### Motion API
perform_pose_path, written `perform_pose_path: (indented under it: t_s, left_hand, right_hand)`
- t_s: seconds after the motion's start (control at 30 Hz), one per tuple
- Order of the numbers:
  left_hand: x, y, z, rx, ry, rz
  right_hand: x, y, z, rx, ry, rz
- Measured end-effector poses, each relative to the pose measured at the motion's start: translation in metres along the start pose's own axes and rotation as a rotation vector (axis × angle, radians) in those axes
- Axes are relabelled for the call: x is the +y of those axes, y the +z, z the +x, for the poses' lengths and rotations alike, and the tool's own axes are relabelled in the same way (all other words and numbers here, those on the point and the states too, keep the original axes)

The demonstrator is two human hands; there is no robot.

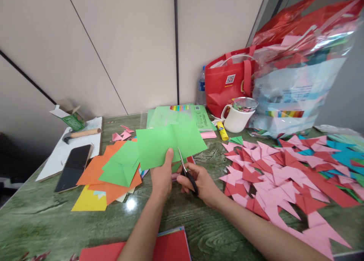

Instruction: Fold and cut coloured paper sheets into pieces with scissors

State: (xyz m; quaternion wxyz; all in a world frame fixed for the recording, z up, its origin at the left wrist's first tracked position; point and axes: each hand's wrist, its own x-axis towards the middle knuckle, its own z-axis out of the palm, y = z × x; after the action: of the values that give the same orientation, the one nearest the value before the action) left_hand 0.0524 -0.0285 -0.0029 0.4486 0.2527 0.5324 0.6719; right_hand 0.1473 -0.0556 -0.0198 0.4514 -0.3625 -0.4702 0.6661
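Observation:
A sheet of green paper (153, 145) with a crease down its middle is held up above the table. My left hand (162, 177) is closed on its lower edge, thumb on top and the other fingers hidden beneath. My right hand (196, 179) grips black-handled scissors (189, 174), fingers in the loops. The scissor blades lie at the paper's lower edge, near the crease and just right of my left thumb. Left of the sheet, green squares (121, 166) rest over orange paper (93, 170), with a yellow sheet (89, 196) below.
Pink and red folded pieces (273, 174) are heaped at right. Behind stand a white mug (237, 119), a yellow glue stick (222, 131), a red bag (224, 86) and a clear plastic bag (295, 86). A phone (74, 168) and hammer (82, 135) lie at left, red paper (173, 247) in front.

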Motion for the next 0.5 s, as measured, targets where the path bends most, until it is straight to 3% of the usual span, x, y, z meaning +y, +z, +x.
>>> perform_pose_path:
  t_s: [0.5]
  left_hand:
    - [0.0003, 0.0006, -0.0002, -0.003, -0.014, 0.001]
  right_hand:
    - [-0.0034, 0.0011, -0.0006, 0.006, 0.022, 0.002]
